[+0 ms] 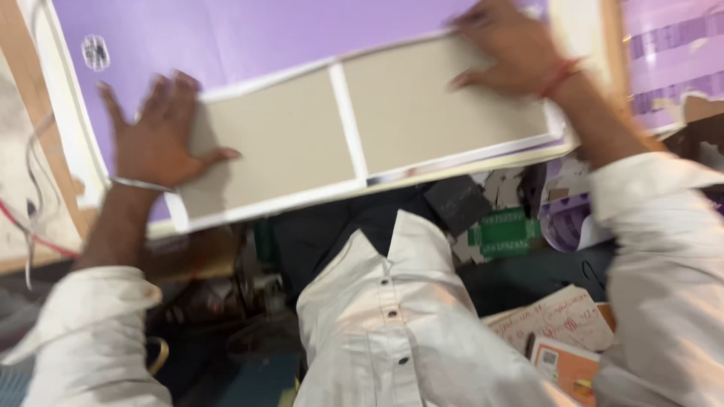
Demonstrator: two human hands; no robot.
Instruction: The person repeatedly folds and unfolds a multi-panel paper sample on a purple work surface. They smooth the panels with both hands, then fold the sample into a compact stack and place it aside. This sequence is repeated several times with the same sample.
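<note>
Head view: two grey boards (362,124) lie side by side on a purple sheet (226,38) — white borders already folded around them. The left hand (154,139) and right hand (505,53) press flat with fingers spread, gripping nothing; smoothing looks unfinished.

- Your left hand (154,132) lies flat on the left end of the grey board (279,143), so that end is covered; the purple sheet (226,38) above it, in the upper middle of the frame, is open for passage.
- Your right hand (509,53) covers the board's upper right corner; the wooden frame (611,38) just beside it closes off the upper right.
- Between your hands, the middle of the board lies bare.
- At far left, wires (30,188) and the bench (23,68) edge narrow the way.
- Lower right, papers (562,320) and green packaging (505,234) clutter the space below the bench.
</note>
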